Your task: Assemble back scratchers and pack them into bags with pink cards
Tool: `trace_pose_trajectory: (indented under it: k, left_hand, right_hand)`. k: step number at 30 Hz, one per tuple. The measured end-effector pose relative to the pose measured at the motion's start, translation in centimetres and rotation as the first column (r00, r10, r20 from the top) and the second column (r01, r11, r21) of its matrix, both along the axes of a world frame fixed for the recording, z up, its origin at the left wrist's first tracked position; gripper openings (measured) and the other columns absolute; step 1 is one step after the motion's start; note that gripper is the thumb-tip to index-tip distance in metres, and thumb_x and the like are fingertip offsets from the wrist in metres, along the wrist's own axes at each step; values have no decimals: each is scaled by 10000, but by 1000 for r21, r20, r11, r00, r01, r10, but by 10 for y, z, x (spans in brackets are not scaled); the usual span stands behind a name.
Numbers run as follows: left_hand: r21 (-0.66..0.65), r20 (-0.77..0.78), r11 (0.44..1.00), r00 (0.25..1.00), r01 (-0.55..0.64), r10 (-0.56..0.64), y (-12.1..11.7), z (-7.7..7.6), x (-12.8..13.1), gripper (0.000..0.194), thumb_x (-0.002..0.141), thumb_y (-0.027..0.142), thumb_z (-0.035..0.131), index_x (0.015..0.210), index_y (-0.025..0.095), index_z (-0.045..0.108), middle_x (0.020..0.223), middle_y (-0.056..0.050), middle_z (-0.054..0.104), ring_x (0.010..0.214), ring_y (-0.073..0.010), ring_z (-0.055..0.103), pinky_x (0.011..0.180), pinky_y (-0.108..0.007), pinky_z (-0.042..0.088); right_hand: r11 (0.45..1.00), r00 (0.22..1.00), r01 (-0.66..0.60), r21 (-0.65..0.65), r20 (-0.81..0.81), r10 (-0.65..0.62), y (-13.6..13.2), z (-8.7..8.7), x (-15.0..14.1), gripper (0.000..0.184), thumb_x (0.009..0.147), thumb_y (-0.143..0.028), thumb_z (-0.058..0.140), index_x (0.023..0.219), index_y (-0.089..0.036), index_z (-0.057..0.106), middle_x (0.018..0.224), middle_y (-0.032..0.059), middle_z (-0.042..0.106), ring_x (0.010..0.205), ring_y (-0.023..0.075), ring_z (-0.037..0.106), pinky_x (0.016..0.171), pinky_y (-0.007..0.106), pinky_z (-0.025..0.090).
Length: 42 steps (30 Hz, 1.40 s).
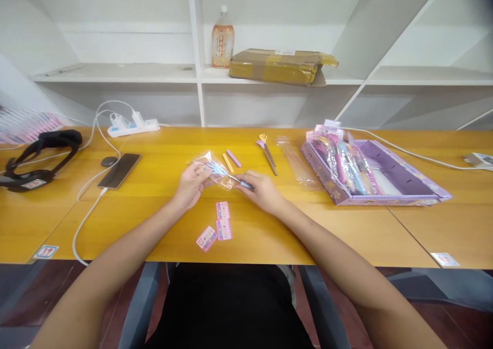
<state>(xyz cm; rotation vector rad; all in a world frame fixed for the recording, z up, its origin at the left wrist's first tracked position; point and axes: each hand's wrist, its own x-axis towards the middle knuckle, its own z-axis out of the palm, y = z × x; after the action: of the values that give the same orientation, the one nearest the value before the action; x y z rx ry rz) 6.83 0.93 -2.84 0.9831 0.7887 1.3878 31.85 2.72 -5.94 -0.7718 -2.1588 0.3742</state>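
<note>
Between my hands is a blue back scratcher with a small hand-shaped head, partly inside a clear plastic bag. My left hand pinches the bag near the head. Closed around the handle end is my right hand. Beyond them lie a yellow stick-shaped piece and a purple one. Two more back scratchers, one yellow-headed and one purple-headed, rest side by side to the right. Three pink printed cards lie nearer to me.
A purple display box with several bagged back scratchers stands at right, beside flat clear plastic wrappers. On the left are a phone, cables, a power strip and a black strapped device. Shelves hold a bottle and a taped carton.
</note>
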Motion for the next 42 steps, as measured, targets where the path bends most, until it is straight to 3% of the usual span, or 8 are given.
trace_pose_trajectory:
  k: [3, 6, 8, 11, 21, 31, 37, 42]
  left_hand:
    - [4, 72, 992, 990, -125, 124, 9, 1, -9, 364, 767, 258, 892, 1038, 169, 666, 986, -49, 779, 889, -187, 768, 889, -384, 659]
    - [-2, 155, 966, 954, -259, 256, 20, 7, -23, 252, 787, 218, 848, 961, 168, 672, 949, -42, 785, 880, -171, 765, 888, -342, 643]
    - [-10, 189, 948, 930, -319, 315, 26, 12, -33, 190, 799, 198, 819, 920, 162, 676, 964, -54, 793, 914, -173, 768, 912, -332, 630]
    - [-21, 215, 938, 915, -346, 343, 32, 16, -44, 135, 818, 183, 793, 906, 154, 695, 989, -74, 803, 972, -180, 772, 963, -329, 612]
    - [-11, 215, 966, 943, -260, 256, 26, 14, -35, 180, 944, 304, 775, 1000, 138, 737, 1074, -110, 808, 1002, -176, 779, 903, -269, 627]
    - [-55, 21, 999, 1000, -4, 5, 1, 6, -7, 349, 809, 355, 907, 980, 118, 718, 1019, -106, 798, 881, -187, 778, 828, -308, 665]
    - [-95, -111, 972, 968, 215, -225, -16, -9, 11, 446, 761, 427, 936, 988, 109, 721, 966, -121, 802, 851, -238, 782, 807, -386, 672]
    - [-110, -181, 957, 941, 269, -285, -15, -18, 12, 463, 774, 452, 922, 1032, 117, 734, 949, -115, 802, 829, -230, 772, 768, -370, 661]
  right_hand:
    - [981, 993, -45, -188, -115, 23, -4, 1, -2, 412, 1001, -408, 699, 1363, -219, 649, 986, 42, 672, 719, 150, 612, 711, 314, 525]
    - [874, 937, -212, -437, -346, 54, -7, 3, -2, 472, 975, -434, 712, 1387, -243, 581, 1034, 29, 670, 628, 109, 594, 573, 274, 495]
    - [794, 878, -336, -506, -473, 71, -7, 5, -1, 436, 947, -440, 747, 1314, -239, 620, 1032, 38, 691, 717, 131, 655, 593, 265, 518]
    - [746, 818, -427, -511, -570, 78, -6, 10, 1, 339, 910, -407, 805, 1183, -226, 718, 1015, 56, 742, 938, 182, 716, 758, 288, 567]
    - [702, 766, -434, -564, -642, -42, -1, 10, 0, 346, 780, -399, 922, 1047, -228, 782, 904, 31, 787, 864, 177, 739, 799, 310, 582]
    - [663, 803, -445, -602, -596, -2, 0, 3, -5, 378, 666, -328, 978, 919, -201, 728, 856, -1, 747, 756, 137, 703, 748, 289, 587]
    - [724, 873, -366, -585, -486, 49, -3, -2, -11, 488, 660, -365, 981, 1022, -199, 699, 890, -12, 708, 680, 119, 634, 655, 271, 523]
    - [924, 954, -165, -345, -292, 61, -11, 1, -11, 430, 810, -456, 900, 1109, -209, 714, 907, 18, 688, 728, 155, 628, 697, 312, 521]
